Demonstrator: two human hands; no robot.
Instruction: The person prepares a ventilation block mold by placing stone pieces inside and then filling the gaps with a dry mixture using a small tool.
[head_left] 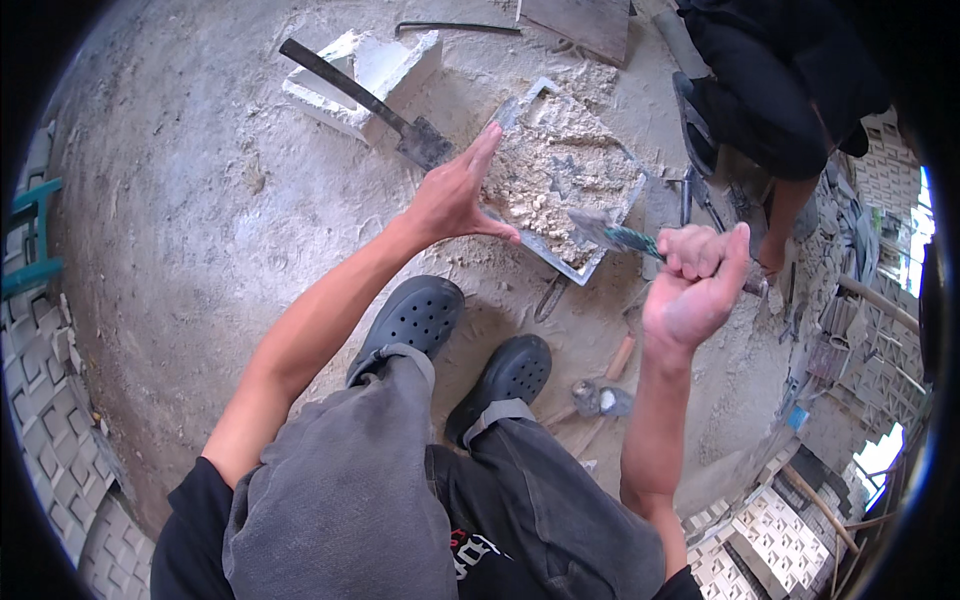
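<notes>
My left hand (pixel 455 200) is open, thumb and fingers spread at the left side of a square metal frame (pixel 612 262). Whether it touches the frame I cannot tell. Pale, crumbly material (pixel 535 175) fills much of the frame, with grey patches showing through. My right hand (pixel 695 280) is closed around the green handle of a flat-bladed tool like a scraper or trowel (pixel 592 224). Its blade points left, over the frame's near right part. Close to my left fingers lies a long-handled tool with a square metal blade (pixel 425 146), its dark handle across a white block (pixel 330 105).
A hammer-like tool with a wooden handle (pixel 620 357) lies right of my shoes (pixel 512 375). Another person (pixel 770 90) crouches at upper right, a hand low among scattered tools. A dark bar (pixel 457 28) lies at the back. Patterned tiles (pixel 785 535) stand at both sides.
</notes>
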